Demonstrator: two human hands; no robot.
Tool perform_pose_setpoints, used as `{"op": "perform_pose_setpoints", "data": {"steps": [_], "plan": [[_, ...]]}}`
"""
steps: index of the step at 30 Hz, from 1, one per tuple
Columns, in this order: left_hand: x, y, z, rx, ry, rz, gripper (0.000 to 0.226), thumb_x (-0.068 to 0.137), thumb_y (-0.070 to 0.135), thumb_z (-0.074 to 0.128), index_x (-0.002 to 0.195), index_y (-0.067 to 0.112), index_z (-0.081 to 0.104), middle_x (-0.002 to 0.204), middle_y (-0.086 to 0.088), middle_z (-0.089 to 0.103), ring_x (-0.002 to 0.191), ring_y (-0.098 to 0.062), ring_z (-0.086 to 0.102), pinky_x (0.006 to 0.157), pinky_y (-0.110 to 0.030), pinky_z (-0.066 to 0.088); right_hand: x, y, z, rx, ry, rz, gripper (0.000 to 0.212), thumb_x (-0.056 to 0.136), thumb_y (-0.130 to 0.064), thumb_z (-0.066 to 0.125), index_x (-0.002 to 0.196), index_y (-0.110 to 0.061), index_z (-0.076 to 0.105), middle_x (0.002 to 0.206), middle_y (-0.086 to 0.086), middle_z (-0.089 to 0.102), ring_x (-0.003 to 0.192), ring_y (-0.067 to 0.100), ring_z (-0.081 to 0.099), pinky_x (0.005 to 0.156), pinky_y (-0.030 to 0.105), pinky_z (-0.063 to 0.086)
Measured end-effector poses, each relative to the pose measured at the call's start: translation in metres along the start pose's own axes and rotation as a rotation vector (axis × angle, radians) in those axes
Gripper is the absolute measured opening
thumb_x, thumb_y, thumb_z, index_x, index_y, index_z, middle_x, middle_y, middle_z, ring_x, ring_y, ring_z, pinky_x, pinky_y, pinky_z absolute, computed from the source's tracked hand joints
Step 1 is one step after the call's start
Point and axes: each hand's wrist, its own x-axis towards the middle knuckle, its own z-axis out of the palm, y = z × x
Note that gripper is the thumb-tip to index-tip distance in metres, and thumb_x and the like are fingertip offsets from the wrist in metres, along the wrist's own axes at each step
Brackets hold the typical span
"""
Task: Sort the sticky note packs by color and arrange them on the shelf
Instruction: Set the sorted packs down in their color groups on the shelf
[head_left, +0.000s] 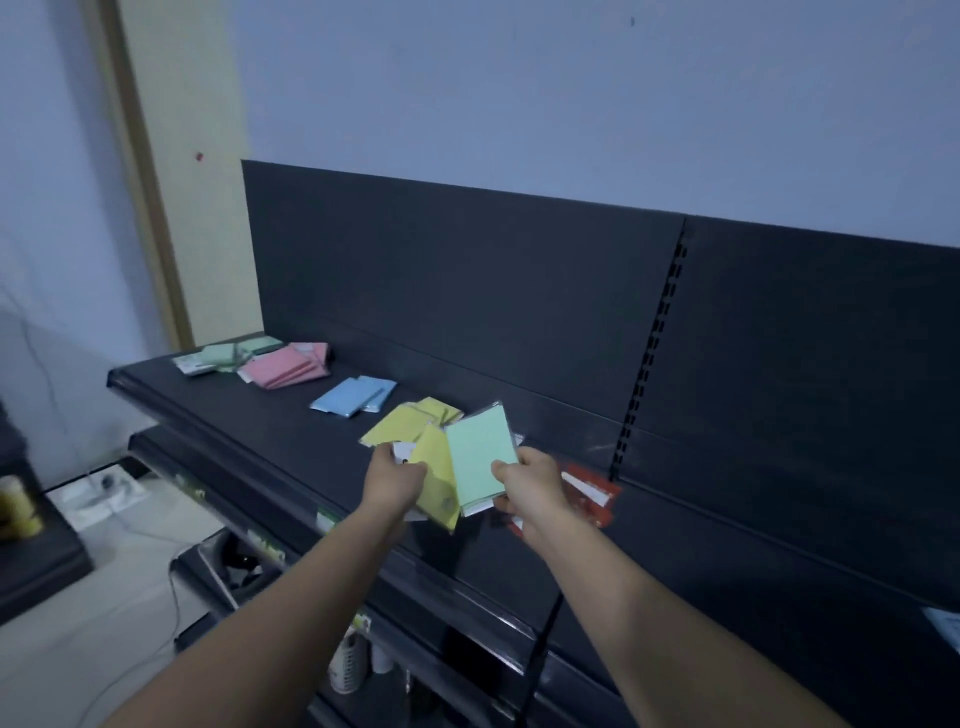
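Setting: dark metal shelf (260, 431) with a dark back panel (467, 270), set against a pale wall (519, 78); dim light.

Item: green pack (480, 457), flat and film-wrapped, held above the shelf just in front of the yellow pile (402, 428). Judged light, thin and fairly stiff as a block, with some give at the corners. Wrapper glossy, so probably slippery. Best taken at a short edge, thumb on the face and fingers beneath. Not fragile.

Second item: yellow pack (436, 483), tilted, overlapping the green pack's left edge. Same handling expected.

Hands: right hand (530, 486) pinching the green pack at its lower right corner, thumb on top, fingers curled under, forearm stretched forward. Left hand (392, 475) curled round the upper left of the yellow pack, back of the hand up, forearm reaching in from lower left. Something white beneath it, not identifiable.

Sorted on the shelf, running leftward: yellow pile just behind the hands; blue pile (353, 397); pink pile (285, 366); green pile (228, 356) at the far left end, well apart from the green pack.

Also present: red pack (592, 493) lying on the shelf, partly hidden by the right hand. Lower shelves (234, 519) below, contents unclear.
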Motion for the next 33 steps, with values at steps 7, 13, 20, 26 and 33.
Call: {"op": "perform_pose_setpoints", "data": {"steps": [7,13,20,26,33], "plan": [[0.053,0.006,-0.058,0.032,-0.053,-0.022,0.028,0.091,0.002,0.053,0.111,0.016,0.039,0.089,-0.002,0.049,0.099,-0.036,0.060,0.081,-0.058,0.054,0.028,-0.004,0.083,-0.011,0.069,0.000,0.010,0.089,-0.002,0.051,0.093,-0.002,0.060,0.088,0.006,0.062,0.078,0.020,0.053,0.069,0.033,0.047],[0.091,0.001,-0.080,0.090,-0.103,-0.014,0.053,0.090,0.003,0.059,0.137,0.011,0.035,0.109,-0.005,0.052,0.097,-0.029,0.057,0.083,-0.047,0.054,0.047,-0.002,0.117,-0.017,0.119,0.011,0.013,0.088,-0.003,0.053,0.099,0.001,0.060,0.083,0.001,0.062,0.078,0.019,0.054,0.069,0.034,0.047],[0.133,-0.003,-0.078,0.177,-0.132,-0.031,0.052,0.090,0.005,0.059,0.136,0.011,0.038,0.111,-0.002,0.050,0.098,-0.025,0.055,0.079,-0.040,0.053,0.081,-0.005,0.137,-0.071,0.126,-0.027,0.018,0.090,-0.006,0.054,0.081,-0.021,0.058,0.091,-0.002,0.065,0.087,0.019,0.061,0.085,0.043,0.055],[0.175,0.002,-0.078,0.322,-0.136,0.038,0.042,0.089,0.014,0.058,0.130,0.013,0.050,0.120,-0.007,0.058,0.102,-0.024,0.059,0.089,-0.037,0.051,0.123,-0.020,0.160,-0.068,0.052,-0.061,0.020,0.090,-0.004,0.054,0.080,-0.020,0.057,0.088,0.001,0.065,0.079,0.020,0.060,0.063,0.033,0.048],[0.217,0.024,-0.103,0.028,-0.106,0.037,0.016,0.093,0.025,0.059,0.095,0.009,0.062,0.085,-0.011,0.068,0.067,-0.022,0.060,0.060,-0.029,0.045,0.161,-0.039,0.200,-0.085,-0.062,-0.065,0.013,0.092,-0.005,0.054,0.100,-0.011,0.063,0.093,0.003,0.067,0.075,0.017,0.060,0.058,0.026,0.048]]}}
